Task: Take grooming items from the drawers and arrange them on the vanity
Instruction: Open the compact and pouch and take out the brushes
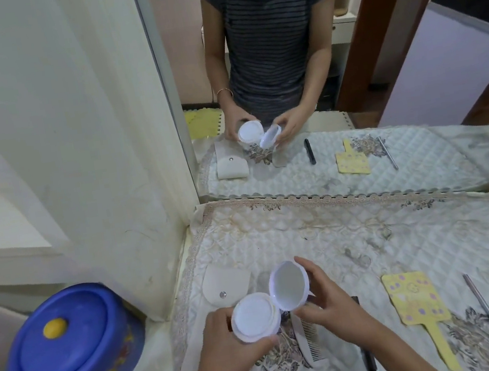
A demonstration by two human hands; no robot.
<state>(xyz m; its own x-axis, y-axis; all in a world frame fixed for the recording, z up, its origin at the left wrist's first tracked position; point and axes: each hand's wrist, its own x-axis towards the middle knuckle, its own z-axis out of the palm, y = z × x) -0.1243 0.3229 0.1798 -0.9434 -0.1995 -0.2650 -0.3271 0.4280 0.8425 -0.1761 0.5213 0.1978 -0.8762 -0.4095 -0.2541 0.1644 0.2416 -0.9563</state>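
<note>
My left hand [224,342] is curled round the base of the white powder jar [255,317]. My right hand [325,296] pinches its lid [288,286], which is swung up and open. The jar hangs just left of the white comb's [309,346] upper end, not yet set on the table [337,229]. If I tilt the base with the lid open, the contents could spill beside the comb. Forcing the lid further back might strain its joint.

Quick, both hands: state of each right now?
Left hand: grips the white jar by its base.
Right hand: holds the jar's hinged lid open.
</note>
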